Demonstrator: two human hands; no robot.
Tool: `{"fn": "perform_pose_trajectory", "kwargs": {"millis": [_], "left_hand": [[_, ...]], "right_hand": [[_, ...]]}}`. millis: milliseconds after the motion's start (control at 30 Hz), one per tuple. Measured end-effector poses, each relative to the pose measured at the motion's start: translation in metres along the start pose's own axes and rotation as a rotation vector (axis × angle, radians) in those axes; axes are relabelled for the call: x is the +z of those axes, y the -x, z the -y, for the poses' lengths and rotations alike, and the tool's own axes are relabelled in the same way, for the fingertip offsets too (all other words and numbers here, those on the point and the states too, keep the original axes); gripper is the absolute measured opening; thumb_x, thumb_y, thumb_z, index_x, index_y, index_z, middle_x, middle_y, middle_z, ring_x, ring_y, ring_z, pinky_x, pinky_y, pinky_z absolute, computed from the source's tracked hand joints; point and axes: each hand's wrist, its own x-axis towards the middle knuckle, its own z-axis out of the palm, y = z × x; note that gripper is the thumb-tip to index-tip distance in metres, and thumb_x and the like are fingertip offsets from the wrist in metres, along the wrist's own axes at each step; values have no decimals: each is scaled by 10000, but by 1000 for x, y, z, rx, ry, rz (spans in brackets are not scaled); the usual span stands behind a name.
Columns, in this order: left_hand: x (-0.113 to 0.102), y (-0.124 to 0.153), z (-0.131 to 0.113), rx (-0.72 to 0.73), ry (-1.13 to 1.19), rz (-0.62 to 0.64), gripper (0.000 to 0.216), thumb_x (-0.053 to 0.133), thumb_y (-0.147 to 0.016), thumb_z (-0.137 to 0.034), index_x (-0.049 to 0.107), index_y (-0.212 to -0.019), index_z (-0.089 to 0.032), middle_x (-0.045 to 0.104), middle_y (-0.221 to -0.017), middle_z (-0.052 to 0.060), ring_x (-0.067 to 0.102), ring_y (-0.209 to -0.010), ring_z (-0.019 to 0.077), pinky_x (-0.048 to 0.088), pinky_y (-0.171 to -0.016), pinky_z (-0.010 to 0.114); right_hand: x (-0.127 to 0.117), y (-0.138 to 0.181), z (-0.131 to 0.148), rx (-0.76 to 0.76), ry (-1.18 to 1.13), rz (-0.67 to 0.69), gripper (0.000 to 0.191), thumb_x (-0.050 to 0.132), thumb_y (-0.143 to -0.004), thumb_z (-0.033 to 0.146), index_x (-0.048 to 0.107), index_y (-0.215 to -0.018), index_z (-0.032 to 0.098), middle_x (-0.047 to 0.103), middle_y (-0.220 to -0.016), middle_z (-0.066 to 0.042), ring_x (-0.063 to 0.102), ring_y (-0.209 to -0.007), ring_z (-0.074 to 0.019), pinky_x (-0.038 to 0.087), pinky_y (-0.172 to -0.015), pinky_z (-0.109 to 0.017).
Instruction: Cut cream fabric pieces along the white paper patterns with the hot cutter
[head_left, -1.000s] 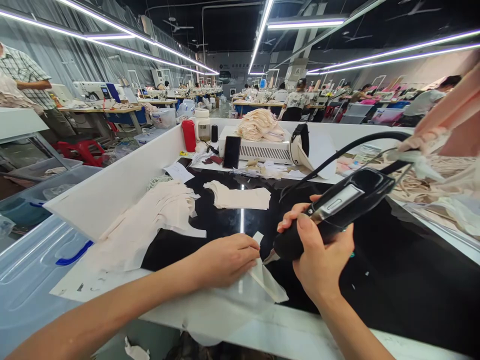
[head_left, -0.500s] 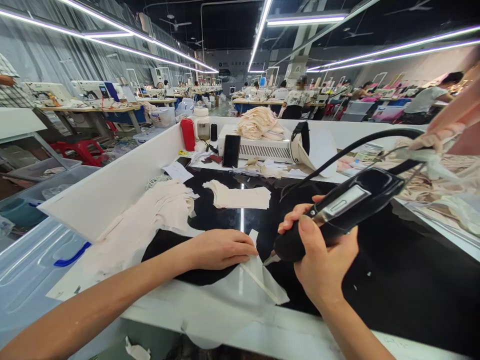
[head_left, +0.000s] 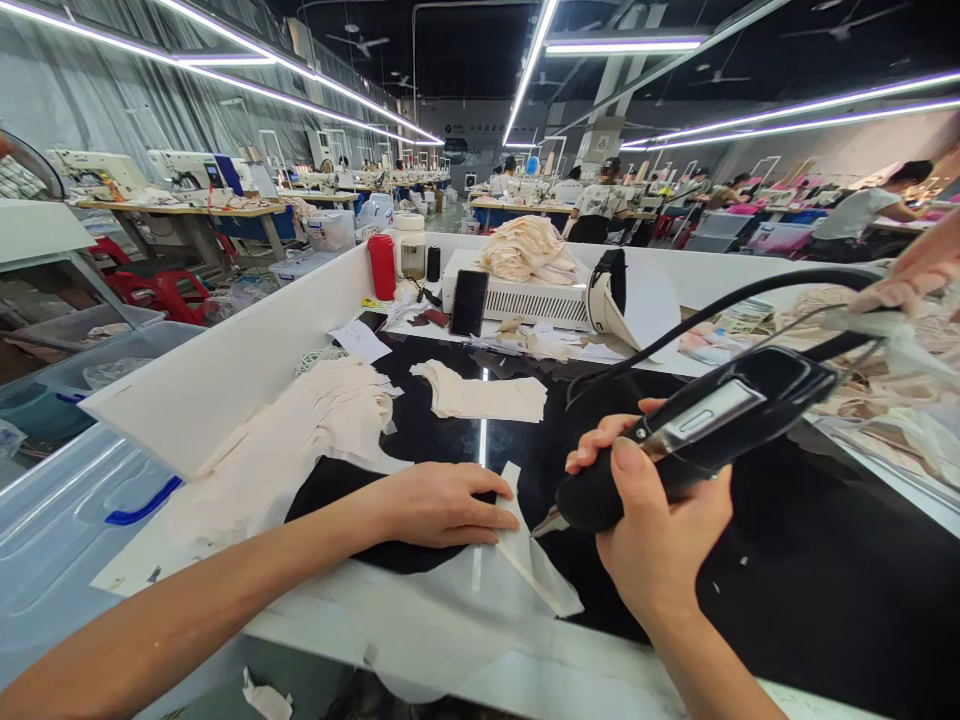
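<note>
The left hand [head_left: 450, 505], lower centre, has its fingers stretched out, the tips pressing the pale fabric strip [head_left: 534, 568] onto the black tabletop [head_left: 825, 570]; a second ago they were bunched around it. The right hand [head_left: 660, 535] is wrapped around the black handheld tool [head_left: 697, 425], its tip close by the strip; both sit slightly further right in the frame. Beyond, the small fabric stack [head_left: 487, 395] at centre and the fabric heap [head_left: 300, 425] at left lie as before.

No text is readable, wall lettering [head_left: 491, 128] included.
</note>
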Motion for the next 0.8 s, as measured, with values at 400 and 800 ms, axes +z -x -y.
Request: {"fn": "perform_pose_trajectory", "kwargs": {"millis": [400,800], "left_hand": [[2,-1,-2,-17,20,-27,288,534,-1085,-331,698,-1295,-221,642,-1368,130,643,-1224,253,549,-1025,332],[6,-1,-3,-34,44,-30,324,524,-1087,-339,705,-1323,-210,620,-1359,151,648,-1218,262,550,-1031,339]], "right_hand": [[7,-9,-1,-6,-56,-52,388,850,-804,304,598,-1094,251,673,-770,56,616,-602,-139,559,-585,-304],[11,-12,-8,-29,-27,-26,371,837,-835,303,591,-1107,249,677,-787,55,624,-610,-137,567,-580,-303]]}}
